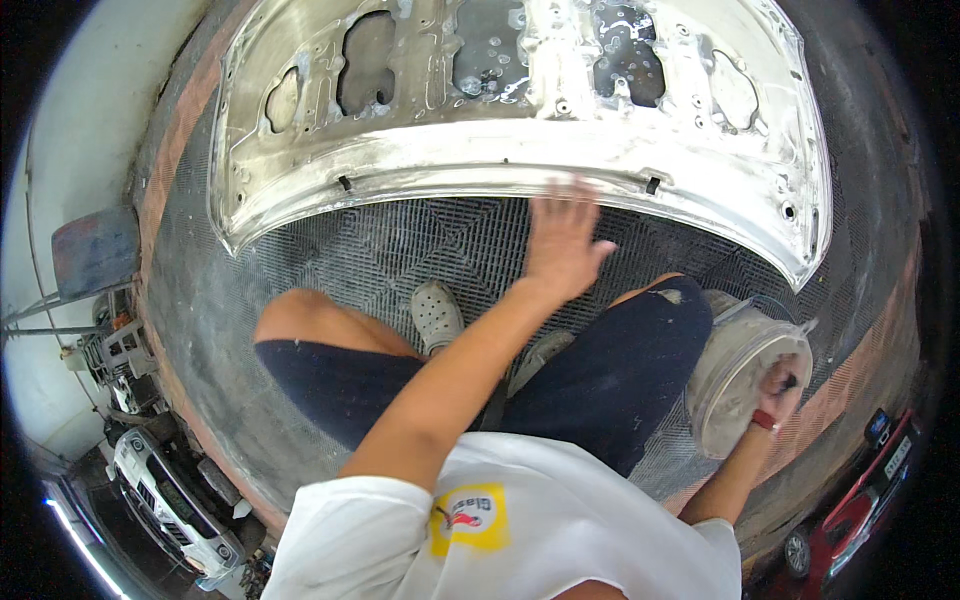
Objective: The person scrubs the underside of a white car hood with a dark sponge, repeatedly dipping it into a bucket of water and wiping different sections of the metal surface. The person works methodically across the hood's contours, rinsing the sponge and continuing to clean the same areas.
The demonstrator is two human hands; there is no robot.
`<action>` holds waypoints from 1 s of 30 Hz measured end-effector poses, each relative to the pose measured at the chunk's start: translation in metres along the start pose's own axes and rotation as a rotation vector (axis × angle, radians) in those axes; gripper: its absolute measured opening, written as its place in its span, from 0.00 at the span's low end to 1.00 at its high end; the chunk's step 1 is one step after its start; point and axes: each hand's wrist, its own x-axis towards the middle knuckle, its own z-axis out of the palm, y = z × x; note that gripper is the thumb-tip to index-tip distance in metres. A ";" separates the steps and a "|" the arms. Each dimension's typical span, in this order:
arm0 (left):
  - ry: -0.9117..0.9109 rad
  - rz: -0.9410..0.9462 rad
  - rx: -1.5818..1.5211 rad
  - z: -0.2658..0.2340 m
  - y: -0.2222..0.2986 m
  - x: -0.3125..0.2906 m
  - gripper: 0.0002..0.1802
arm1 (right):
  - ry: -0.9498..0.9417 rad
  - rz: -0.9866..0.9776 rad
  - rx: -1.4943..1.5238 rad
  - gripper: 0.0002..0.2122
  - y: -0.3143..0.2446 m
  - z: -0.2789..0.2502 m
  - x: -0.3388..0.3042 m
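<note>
Lower left: white vehicle (175,500), front end showing. Upper centre: bare-metal hood panel (510,150), cutouts along its top. Centre: left hand (565,240), blurred, fingers lightly spread, thumb apart, tips over the panel's lower edge; contact cannot be told. Right: grey bucket (715,390); right hand (778,385) at its mouth, fingers curled, grip unclear. Lower right: red vehicle (850,515).

Car hood (430,150) ahead, over floor mat (370,245); bucket (722,390) right, beside knee (685,312).

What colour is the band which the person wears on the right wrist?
The wristband is red; it shows in the head view, the only one here.
</note>
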 end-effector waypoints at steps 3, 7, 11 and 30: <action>0.032 0.200 -0.016 0.012 0.030 0.024 0.46 | -0.115 -0.474 -0.811 0.16 -0.035 0.194 -0.006; 0.028 0.440 0.263 -0.002 0.005 0.053 0.41 | -0.075 -0.498 -1.775 0.18 0.069 0.413 0.013; -0.025 0.470 0.355 -0.043 -0.088 0.062 0.37 | -0.490 -0.562 -1.529 0.16 0.189 0.505 0.058; 0.393 -0.211 -0.209 -0.241 -0.297 0.042 0.31 | -0.931 -0.945 -1.608 0.33 0.522 0.690 0.045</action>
